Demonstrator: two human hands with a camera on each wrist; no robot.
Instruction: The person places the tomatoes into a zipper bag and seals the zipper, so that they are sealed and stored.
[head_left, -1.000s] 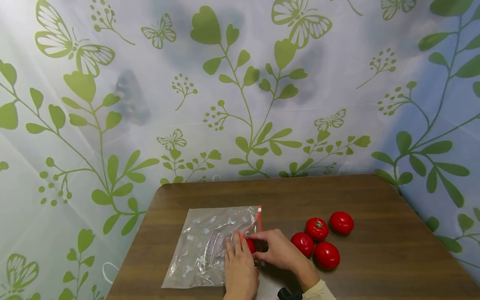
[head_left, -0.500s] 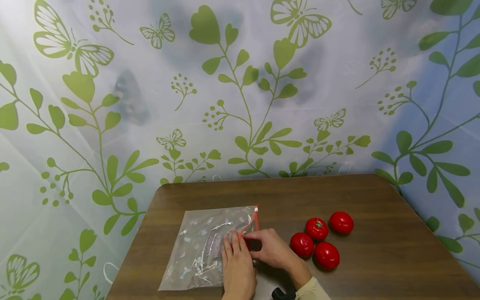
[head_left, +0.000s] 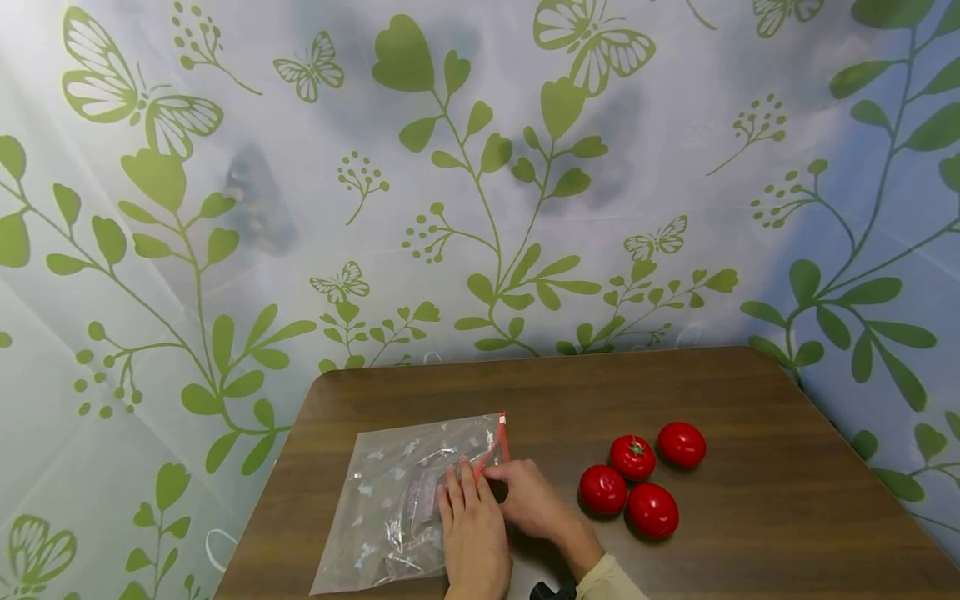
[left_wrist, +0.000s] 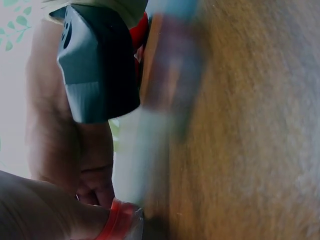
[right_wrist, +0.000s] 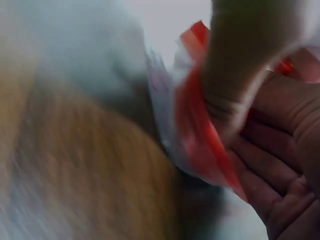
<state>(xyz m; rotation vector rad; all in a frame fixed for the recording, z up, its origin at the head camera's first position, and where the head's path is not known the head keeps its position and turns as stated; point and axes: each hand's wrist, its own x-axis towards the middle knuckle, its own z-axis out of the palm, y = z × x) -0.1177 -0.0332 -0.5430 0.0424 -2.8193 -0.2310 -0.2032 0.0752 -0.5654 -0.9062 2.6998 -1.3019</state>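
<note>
A clear zip bag with a pale print lies on the table, its red-edged mouth facing right. My left hand lies across this end, fingers straight on top; its thumb is at the red edge in the left wrist view, holding the mouth. From the right, my right hand reaches to the mouth, thumb and forefinger bent around a dark gap. Its palm shows in the right wrist view, but the bag covers its fingertips. Whatever they hold is hidden.
Right of the hands stands a group of glossy red tomatoes, one with a green stem. They rest on a brown wooden table. Behind it hangs a leaf-patterned curtain. A black device is strapped to the right wrist.
The tomato between my right fingers at the bag's mouth has slipped from sight. Both hands and the bag have shifted slightly left. The other tomatoes have stayed put.
</note>
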